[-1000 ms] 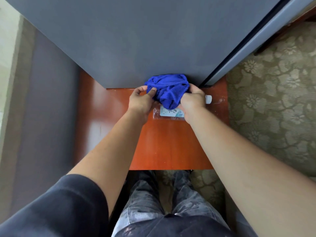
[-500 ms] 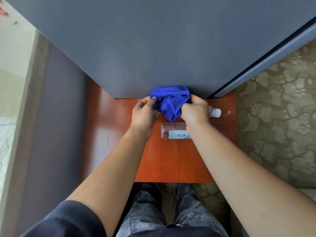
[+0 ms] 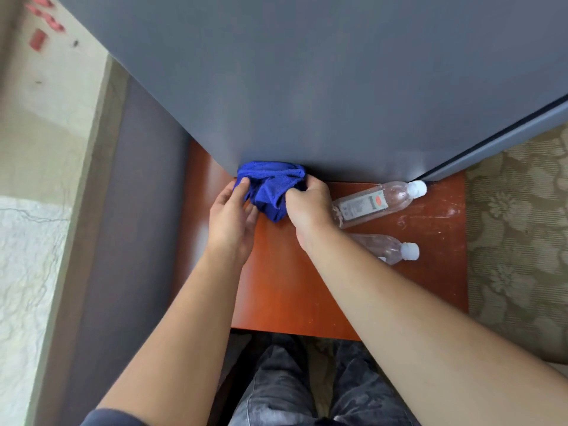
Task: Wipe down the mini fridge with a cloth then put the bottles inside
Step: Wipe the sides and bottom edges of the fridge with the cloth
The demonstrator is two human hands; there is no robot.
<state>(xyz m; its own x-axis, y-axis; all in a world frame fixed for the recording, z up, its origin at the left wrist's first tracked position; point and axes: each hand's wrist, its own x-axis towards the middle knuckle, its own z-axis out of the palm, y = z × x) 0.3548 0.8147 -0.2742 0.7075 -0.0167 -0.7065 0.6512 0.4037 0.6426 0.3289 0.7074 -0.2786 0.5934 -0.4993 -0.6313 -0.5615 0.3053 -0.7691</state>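
Head view: cloth [image 3: 270, 189], bunched, sits against the bottom edge of the fridge [image 3: 307, 87], near its left corner, where it meets the table [image 3: 307, 287]. Right hand [image 3: 310, 207] grips the cloth's right side, fingers curled round the bunch. Left hand [image 3: 230, 219] lies on its left side, fingers nearly straight and close together, tips on the fabric; thumb contact unclear. Two bottles lie on the table right of the hands, far bottle [image 3: 375, 202] near the fridge base, near bottle [image 3: 390, 249] partly under the right forearm. Fridge door looks closed.

Likely step: wiping the grey face. To do it well: flatten the bunch for more contact, press evenly, run overlapping strokes across the face, don't skip the bottom edge, and avoid knocking the bottles off.
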